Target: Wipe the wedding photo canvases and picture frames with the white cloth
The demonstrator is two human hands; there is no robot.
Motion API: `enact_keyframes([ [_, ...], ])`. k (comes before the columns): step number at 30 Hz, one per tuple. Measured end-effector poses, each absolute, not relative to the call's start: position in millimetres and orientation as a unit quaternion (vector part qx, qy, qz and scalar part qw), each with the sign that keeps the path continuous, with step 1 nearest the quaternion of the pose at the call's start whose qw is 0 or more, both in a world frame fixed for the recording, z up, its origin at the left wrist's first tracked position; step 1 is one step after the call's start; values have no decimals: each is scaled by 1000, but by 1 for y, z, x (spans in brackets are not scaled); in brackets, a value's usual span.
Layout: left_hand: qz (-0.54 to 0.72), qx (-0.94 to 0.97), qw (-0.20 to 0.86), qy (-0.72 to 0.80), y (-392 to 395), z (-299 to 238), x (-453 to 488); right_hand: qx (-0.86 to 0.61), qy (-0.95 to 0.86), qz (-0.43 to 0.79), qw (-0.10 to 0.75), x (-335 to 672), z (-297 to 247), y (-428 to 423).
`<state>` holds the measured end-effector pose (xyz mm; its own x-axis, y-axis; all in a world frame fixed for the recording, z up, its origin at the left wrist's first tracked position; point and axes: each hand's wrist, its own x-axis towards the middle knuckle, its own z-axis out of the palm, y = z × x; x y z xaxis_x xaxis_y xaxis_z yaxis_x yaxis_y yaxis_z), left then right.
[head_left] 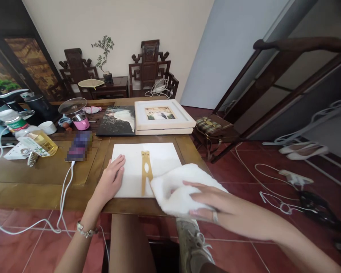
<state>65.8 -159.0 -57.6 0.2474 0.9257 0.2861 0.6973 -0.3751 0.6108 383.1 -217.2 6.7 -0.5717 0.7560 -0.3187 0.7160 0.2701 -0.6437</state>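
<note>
The right hand clasps a white cloth over the right side of the white board on the surface; the left hand lies flat at its left edge. Bottle label lettering is too blurred to read.

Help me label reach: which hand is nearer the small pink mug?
Left. The left hand, on the white rectangular board, is right of the mug; the right hand, on the fluffy white cloth, is farther right.

right hand holds white cloth over white panel; left hand rests at panel's left edge
</note>
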Motion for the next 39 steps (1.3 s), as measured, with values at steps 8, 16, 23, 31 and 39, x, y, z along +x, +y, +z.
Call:
enact_keyframes([
  [8,304,774,179,526,-159,-58,65,-466,-805,328,166,357,-8,-106],
  [16,301,775,178,526,-158,-59,64,-511,-793,306,131,354,-8,-158],
  [23,292,776,178,530,-159,-60,64,-449,-809,378,-4,379,29,-220],
  [31,299,777,174,526,-158,-61,63,-483,-803,294,187,344,-4,-117],
  [39,300,778,174,524,-157,-62,63,-459,-831,234,208,311,-18,-153],
])
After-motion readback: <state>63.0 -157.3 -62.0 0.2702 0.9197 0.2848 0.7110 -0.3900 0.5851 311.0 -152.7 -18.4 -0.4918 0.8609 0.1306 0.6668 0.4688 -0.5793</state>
